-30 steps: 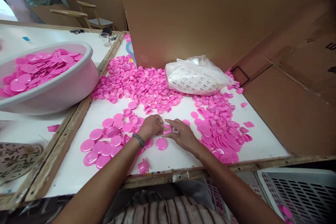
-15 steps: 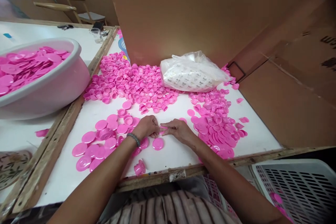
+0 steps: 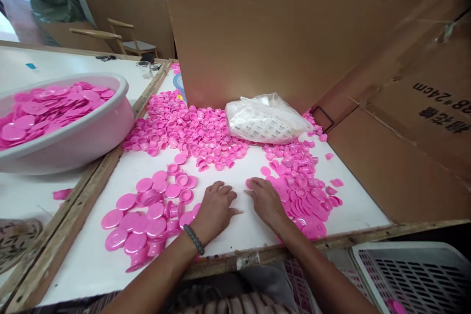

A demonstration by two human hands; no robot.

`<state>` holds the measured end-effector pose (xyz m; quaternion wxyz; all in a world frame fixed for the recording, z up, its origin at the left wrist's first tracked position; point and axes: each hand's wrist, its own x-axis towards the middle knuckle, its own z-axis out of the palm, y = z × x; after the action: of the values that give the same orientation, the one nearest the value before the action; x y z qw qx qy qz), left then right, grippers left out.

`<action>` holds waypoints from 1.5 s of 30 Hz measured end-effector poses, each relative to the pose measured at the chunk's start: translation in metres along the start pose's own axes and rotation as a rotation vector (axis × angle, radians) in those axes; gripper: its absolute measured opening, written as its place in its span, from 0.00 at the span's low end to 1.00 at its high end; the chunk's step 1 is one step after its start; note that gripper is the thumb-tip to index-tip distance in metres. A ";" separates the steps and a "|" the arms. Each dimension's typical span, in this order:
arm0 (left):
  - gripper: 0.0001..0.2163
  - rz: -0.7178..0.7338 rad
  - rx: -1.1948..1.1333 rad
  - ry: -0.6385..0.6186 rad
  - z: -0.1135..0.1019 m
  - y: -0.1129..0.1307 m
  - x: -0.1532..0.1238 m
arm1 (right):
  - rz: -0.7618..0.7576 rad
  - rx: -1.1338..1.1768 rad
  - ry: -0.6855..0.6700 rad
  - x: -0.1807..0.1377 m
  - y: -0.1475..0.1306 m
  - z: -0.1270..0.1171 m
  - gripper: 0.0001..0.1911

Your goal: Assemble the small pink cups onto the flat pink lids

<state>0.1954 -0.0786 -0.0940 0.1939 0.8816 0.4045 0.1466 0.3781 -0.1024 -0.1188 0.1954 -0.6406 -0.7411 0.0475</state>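
My left hand (image 3: 216,208), a beaded bracelet at its wrist, is over the white tabletop with fingers spread and nothing visible in them. Just left of it lies a group of pink plastic saucers (image 3: 155,227), some with small pink toy cups (image 3: 181,180) on or among them. My right hand (image 3: 268,202) is palm down, thumb and fingers apart. Its fingertips are at a pink disc (image 3: 248,184), mostly covered by the hand; I cannot tell if they touch it. Right of this hand is a heap of pink saucers (image 3: 303,203) with cups behind.
Many small pink cups (image 3: 198,130) are piled at the back, beside a clear plastic bag of printed white pieces (image 3: 267,120). Tall cardboard (image 3: 257,29) walls the back and right. A tub (image 3: 66,144) of pink discs stands left, beyond a wooden edge. A white basket (image 3: 423,265) is below right.
My hands, earlier together on a small pink piece, have parted. The loose saucer and cup near the front edge no longer show there. A cup now appears at the left group's front. The view tilted up.
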 end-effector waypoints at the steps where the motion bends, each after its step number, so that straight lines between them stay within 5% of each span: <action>1: 0.07 -0.013 0.030 0.000 0.002 -0.001 -0.002 | -0.032 0.022 -0.030 0.004 -0.002 0.000 0.09; 4: 0.04 -0.089 0.144 0.043 0.003 -0.008 -0.009 | -0.019 0.108 -0.023 0.027 -0.015 0.000 0.11; 9: 0.04 -0.202 0.214 0.084 -0.005 -0.015 -0.015 | 0.319 0.132 0.039 0.083 -0.028 0.011 0.17; 12: 0.05 -0.234 0.152 0.102 -0.008 -0.014 -0.009 | 0.357 0.222 -0.018 0.102 -0.027 0.022 0.17; 18: 0.15 -0.278 0.020 0.076 -0.003 -0.023 0.014 | 0.100 0.203 0.096 0.071 -0.012 0.009 0.09; 23: 0.14 -0.257 -0.038 0.121 0.008 -0.029 0.019 | -0.213 0.192 -0.001 0.033 -0.010 0.000 0.08; 28: 0.14 -0.239 -0.052 0.152 0.013 -0.030 0.017 | -0.254 0.195 -0.020 0.026 -0.017 0.015 0.13; 35: 0.17 -0.297 -0.047 0.158 0.019 -0.031 0.019 | -0.434 -0.086 -0.102 0.033 -0.030 0.012 0.14; 45: 0.12 -0.285 -0.004 0.120 0.011 -0.028 0.017 | -0.519 -0.143 -0.036 0.025 -0.033 0.018 0.15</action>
<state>0.1928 -0.0513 -0.1147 0.1902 0.8046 0.5359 0.1708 0.3384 -0.0809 -0.1194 0.1420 -0.4405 -0.8853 -0.0453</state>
